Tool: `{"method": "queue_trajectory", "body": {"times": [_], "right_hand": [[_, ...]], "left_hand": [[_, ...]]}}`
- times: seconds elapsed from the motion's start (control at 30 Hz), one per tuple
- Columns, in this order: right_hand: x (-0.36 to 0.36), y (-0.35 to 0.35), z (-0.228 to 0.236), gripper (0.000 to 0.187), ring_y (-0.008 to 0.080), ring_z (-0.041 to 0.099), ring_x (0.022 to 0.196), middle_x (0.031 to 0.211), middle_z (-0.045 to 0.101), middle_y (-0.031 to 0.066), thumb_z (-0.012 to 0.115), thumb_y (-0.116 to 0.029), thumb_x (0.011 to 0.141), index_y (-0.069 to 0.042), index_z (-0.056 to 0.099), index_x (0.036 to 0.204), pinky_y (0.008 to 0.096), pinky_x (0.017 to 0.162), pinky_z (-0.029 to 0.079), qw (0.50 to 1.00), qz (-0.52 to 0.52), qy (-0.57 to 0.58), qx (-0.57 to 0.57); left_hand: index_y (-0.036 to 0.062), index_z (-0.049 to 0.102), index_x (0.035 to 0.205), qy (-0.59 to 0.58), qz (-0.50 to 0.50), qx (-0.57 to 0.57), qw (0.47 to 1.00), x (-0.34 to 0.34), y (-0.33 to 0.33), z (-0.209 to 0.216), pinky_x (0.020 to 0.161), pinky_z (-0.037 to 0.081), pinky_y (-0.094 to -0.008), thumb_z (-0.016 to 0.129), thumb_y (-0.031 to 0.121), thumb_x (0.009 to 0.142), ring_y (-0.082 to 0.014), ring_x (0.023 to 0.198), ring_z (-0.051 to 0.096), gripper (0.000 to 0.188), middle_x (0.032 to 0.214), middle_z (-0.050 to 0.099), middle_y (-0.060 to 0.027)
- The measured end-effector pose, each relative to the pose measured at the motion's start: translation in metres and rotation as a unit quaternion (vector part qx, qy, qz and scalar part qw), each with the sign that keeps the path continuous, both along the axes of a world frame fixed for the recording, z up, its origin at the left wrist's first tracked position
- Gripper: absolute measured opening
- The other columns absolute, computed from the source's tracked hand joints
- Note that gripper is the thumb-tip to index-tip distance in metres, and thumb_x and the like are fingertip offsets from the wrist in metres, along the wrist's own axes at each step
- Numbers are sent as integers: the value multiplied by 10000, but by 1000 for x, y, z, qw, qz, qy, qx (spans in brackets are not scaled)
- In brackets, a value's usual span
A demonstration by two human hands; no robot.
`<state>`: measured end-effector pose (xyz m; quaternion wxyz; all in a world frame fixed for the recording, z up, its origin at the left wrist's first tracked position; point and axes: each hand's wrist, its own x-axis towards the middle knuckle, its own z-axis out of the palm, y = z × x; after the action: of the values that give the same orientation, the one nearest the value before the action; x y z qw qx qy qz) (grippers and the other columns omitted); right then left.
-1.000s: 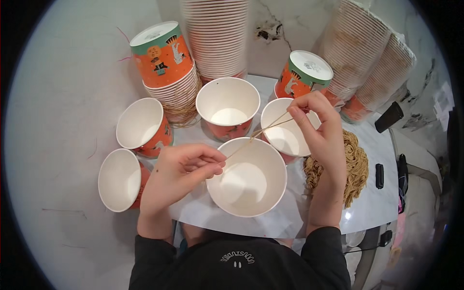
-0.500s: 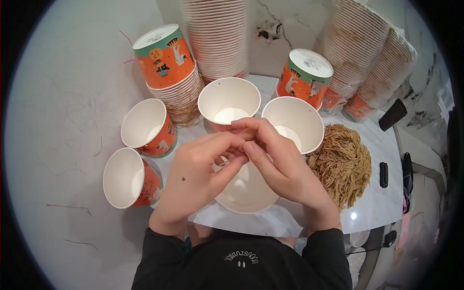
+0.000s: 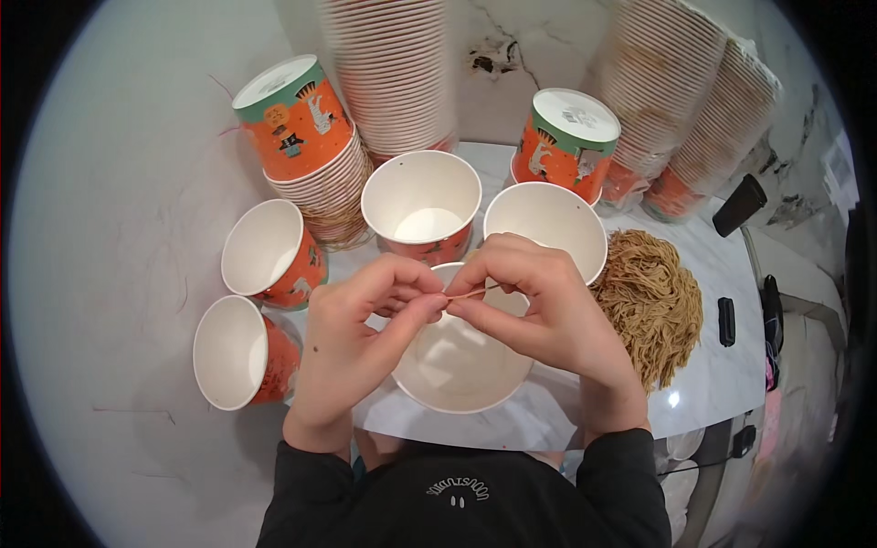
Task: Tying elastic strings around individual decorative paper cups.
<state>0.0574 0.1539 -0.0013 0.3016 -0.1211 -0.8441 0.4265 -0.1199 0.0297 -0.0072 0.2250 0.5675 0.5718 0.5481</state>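
Observation:
My left hand (image 3: 365, 342) and my right hand (image 3: 539, 315) meet over a white-lined paper cup (image 3: 461, 370) near the table's front edge. Between their fingertips they pinch a thin tan string (image 3: 466, 293), which runs across the cup's mouth. Both hands hide most of the cup's far rim. A heap of the same tan strings (image 3: 653, 301) lies just right of my right hand.
Several open orange paper cups (image 3: 422, 205) ring the hands, two (image 3: 263, 251) leaning off the table's left side. Tall stacks of upturned cups (image 3: 395, 73) stand at the back and back right (image 3: 681, 110). A dark handle (image 3: 740, 205) and a small black object (image 3: 727, 321) lie at right.
A second ago my hands were apart with the string stretched between them. They have come together over the near cup and now pinch the string close.

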Motion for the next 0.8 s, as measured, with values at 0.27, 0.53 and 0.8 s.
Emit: {"method": "queue_trajectory", "body": {"times": [0.27, 0.53, 0.8], "right_hand": [[5, 0, -5, 119, 140, 573, 694, 806, 640, 59, 751, -73, 867, -17, 762, 972, 291, 622, 464, 999, 2, 34, -23], [21, 25, -1, 119, 88, 514, 733, 839, 633, 12, 745, -6, 802, -38, 768, 914, 251, 639, 391, 954, -213, 190, 93], [73, -4, 22, 191, 148, 499, 736, 792, 596, 27, 745, -129, 730, -47, 737, 902, 306, 646, 314, 849, -242, 417, 215]], "left_hand": [[-31, 621, 1139, -105, -52, -51, 992, 5, -1, 3, 778, 588, -243, 673, -16, 967, -126, 851, 746, 181, 906, 760, -90], [65, 591, 1288, 364, -354, 39, 861, -34, -5, -23, 886, 568, -393, 731, 238, 911, -332, 1035, 711, 438, 1176, 718, -87], [104, 658, 1234, 277, -304, -105, 906, -24, -7, -10, 762, 561, -431, 663, 188, 925, -346, 914, 712, 321, 1023, 739, -113]]}}
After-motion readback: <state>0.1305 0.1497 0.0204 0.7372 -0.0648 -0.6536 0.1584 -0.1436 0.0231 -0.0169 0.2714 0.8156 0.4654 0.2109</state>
